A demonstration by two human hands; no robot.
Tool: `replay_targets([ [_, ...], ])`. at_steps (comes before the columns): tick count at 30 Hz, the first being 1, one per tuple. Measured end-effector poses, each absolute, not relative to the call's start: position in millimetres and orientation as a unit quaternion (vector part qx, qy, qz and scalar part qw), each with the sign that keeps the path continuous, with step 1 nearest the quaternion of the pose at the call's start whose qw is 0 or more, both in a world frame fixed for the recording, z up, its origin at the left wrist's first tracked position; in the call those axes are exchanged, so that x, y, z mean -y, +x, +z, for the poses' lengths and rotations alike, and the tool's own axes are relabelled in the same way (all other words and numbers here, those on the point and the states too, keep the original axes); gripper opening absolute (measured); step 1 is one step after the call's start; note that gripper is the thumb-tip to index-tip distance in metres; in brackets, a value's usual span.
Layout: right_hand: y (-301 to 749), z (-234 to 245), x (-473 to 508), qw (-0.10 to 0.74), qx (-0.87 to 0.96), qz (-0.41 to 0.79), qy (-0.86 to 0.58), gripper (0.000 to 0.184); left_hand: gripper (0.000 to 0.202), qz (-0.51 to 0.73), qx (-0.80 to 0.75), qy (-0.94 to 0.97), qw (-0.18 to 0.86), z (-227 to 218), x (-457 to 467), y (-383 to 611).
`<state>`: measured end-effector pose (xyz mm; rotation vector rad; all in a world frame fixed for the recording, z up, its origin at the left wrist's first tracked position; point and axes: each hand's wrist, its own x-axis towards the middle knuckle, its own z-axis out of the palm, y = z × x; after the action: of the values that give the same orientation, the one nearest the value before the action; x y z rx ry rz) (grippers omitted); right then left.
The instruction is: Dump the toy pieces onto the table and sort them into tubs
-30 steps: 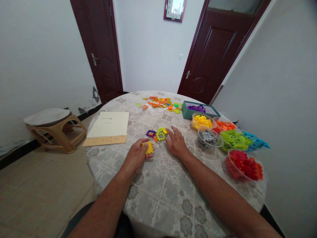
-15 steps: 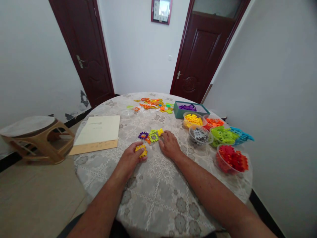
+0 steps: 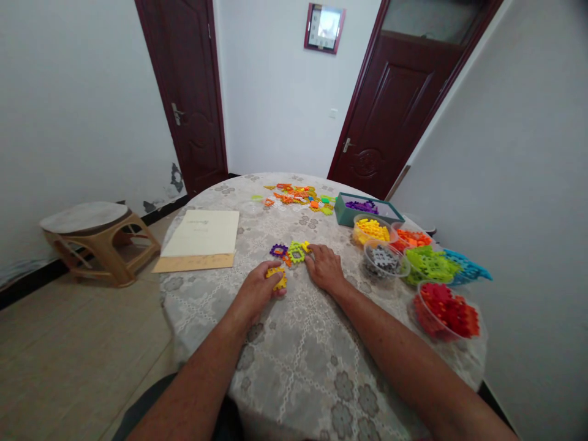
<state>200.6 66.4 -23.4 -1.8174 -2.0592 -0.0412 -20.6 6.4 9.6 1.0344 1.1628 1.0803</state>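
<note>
My left hand (image 3: 258,290) rests on the round table (image 3: 303,361) with its fingers closed round a yellow plastic building piece (image 3: 277,275). My right hand (image 3: 325,267) lies on the cloth just to the right, fingers bent and touching the right end of a small joined cluster of purple, green, orange and yellow pieces (image 3: 291,251). The cluster sits just beyond both hands.
Bowls of yellow (image 3: 372,230), grey (image 3: 384,260), orange (image 3: 412,237), green (image 3: 429,263) and red (image 3: 448,307) pieces and a teal box (image 3: 362,208) line the right side. Loose pieces (image 3: 298,197) lie at the far edge, a cream booklet (image 3: 202,236) at left. A stool (image 3: 94,236) stands on the floor.
My right hand has drawn in, its fingers curling against the cluster. My left hand keeps hold of the yellow piece. The view swung left and back.
</note>
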Motion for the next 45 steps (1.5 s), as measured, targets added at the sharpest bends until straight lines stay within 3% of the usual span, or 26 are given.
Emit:
replay_targets([
  [8,198.0,-22.6,-91.7,0.235,0.689,-0.004,-0.685,0.021,0.042,0.465,-0.503,0.447,0.576,9.7,-7.1,-22.2],
  [14,204.2,-12.3,-79.0,0.438,0.660,0.050,-0.609,0.038,0.044,0.457,-0.508,0.450,0.575,8.3,-12.4,-23.1],
  [16,195.9,-6.3,-68.2,0.462,0.706,0.073,-0.532,0.036,0.050,0.453,-0.503,0.442,0.588,10.1,-13.3,-22.9],
  [20,162.5,-1.8,-50.2,0.409,0.840,0.110,-0.341,0.036,0.062,0.452,-0.484,0.449,0.600,14.0,-13.0,-25.1],
  [23,144.7,-3.7,-45.7,0.355,0.881,0.118,-0.289,0.034,0.072,0.431,-0.513,0.497,0.552,13.3,-14.2,-30.5],
  [27,146.1,-3.7,-44.8,0.358,0.864,0.170,-0.311,0.043,0.078,0.420,-0.529,0.535,0.508,10.2,-17.2,-34.6],
  [31,153.8,1.8,-43.8,0.378,0.831,0.220,-0.344,0.058,0.084,0.471,-0.488,0.480,0.557,10.5,-17.0,-28.1],
  [40,153.6,17.2,-35.6,0.337,0.798,0.354,-0.353,0.051,0.100,0.479,-0.429,0.422,0.639,16.3,-11.6,-20.4],
  [45,154.2,19.5,-37.5,0.334,0.763,0.384,-0.399,0.046,0.092,0.457,-0.406,0.426,0.668,20.2,-7.4,-19.1],
])
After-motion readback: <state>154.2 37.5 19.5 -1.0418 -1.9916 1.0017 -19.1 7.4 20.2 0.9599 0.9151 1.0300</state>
